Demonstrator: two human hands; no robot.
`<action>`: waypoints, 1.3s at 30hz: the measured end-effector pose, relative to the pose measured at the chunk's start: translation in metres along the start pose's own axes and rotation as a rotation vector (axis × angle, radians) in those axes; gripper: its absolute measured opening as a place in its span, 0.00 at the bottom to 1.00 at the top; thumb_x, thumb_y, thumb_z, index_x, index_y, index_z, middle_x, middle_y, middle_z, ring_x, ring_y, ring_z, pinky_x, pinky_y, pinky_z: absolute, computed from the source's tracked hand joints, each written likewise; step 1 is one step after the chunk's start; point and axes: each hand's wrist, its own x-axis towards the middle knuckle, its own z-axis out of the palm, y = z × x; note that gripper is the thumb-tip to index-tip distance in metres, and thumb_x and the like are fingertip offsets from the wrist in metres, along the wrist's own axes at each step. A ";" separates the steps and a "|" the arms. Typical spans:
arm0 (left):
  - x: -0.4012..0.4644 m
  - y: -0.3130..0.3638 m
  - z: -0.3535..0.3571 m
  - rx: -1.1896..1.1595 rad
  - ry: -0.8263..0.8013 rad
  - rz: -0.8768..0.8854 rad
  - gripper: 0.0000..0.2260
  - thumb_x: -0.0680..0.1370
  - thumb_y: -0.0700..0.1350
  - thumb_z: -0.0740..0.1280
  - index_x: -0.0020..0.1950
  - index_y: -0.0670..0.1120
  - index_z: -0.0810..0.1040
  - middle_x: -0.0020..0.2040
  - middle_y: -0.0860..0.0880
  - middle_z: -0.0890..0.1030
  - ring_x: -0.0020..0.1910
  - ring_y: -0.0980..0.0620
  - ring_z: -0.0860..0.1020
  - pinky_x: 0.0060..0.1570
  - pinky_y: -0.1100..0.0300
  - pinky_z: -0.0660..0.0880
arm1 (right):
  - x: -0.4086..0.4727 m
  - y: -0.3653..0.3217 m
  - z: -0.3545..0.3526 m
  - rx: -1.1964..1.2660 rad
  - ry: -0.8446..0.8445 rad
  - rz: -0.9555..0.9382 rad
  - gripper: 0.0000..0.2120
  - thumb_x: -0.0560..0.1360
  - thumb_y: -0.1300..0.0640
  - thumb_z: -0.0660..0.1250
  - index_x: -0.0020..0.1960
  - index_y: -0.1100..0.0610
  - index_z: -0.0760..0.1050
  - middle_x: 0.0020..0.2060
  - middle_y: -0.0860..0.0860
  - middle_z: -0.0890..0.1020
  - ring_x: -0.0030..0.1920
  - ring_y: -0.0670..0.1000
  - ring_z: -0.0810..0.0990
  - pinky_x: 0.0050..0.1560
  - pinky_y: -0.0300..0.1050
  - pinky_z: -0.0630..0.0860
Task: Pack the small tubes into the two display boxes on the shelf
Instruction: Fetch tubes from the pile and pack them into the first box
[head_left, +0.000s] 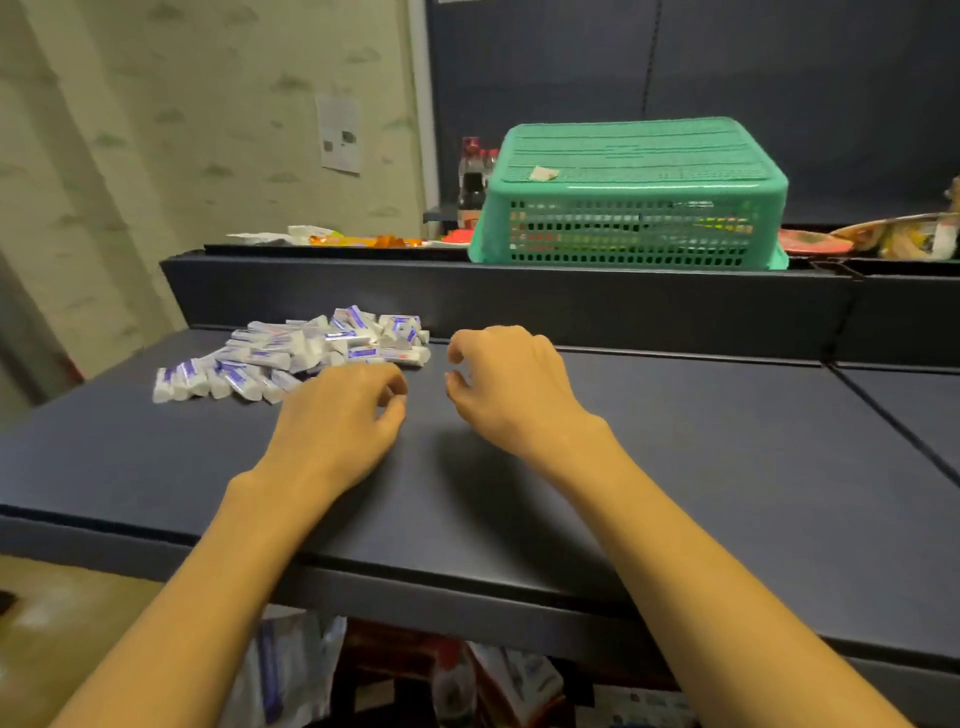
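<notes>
A loose heap of several small white tubes with blue and purple labels lies on the dark blue shelf, at its back left. My left hand hovers just in front of the heap's right end, fingers loosely curled, holding nothing. My right hand hangs a little to the right of the heap, fingers also loosely curled and empty. The two hands are close together, apart from the tubes. No display box is in view.
An upturned green plastic basket stands on the upper shelf behind. Dark bottles and packets sit to its left, colourful packets to its right. Bagged goods lie below the shelf. A wall is at left.
</notes>
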 end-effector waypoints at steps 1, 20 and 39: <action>0.004 -0.019 -0.002 -0.009 0.001 -0.005 0.07 0.76 0.47 0.64 0.52 0.51 0.79 0.49 0.52 0.82 0.51 0.48 0.77 0.47 0.54 0.74 | 0.010 -0.012 0.006 0.003 -0.015 -0.004 0.10 0.76 0.55 0.61 0.55 0.55 0.76 0.50 0.54 0.80 0.53 0.60 0.75 0.46 0.48 0.66; 0.068 -0.263 -0.017 -0.164 -0.138 0.229 0.08 0.76 0.46 0.64 0.54 0.53 0.79 0.53 0.54 0.80 0.55 0.52 0.75 0.48 0.57 0.70 | 0.098 -0.175 0.109 0.034 -0.178 0.293 0.11 0.75 0.56 0.65 0.56 0.52 0.76 0.52 0.51 0.80 0.54 0.55 0.76 0.49 0.49 0.75; 0.081 -0.269 0.004 -0.098 -0.191 0.542 0.14 0.77 0.56 0.63 0.61 0.56 0.76 0.58 0.53 0.74 0.60 0.51 0.70 0.58 0.59 0.65 | 0.103 -0.184 0.124 -0.113 -0.187 0.276 0.11 0.74 0.44 0.67 0.49 0.49 0.80 0.49 0.53 0.76 0.55 0.56 0.72 0.46 0.45 0.66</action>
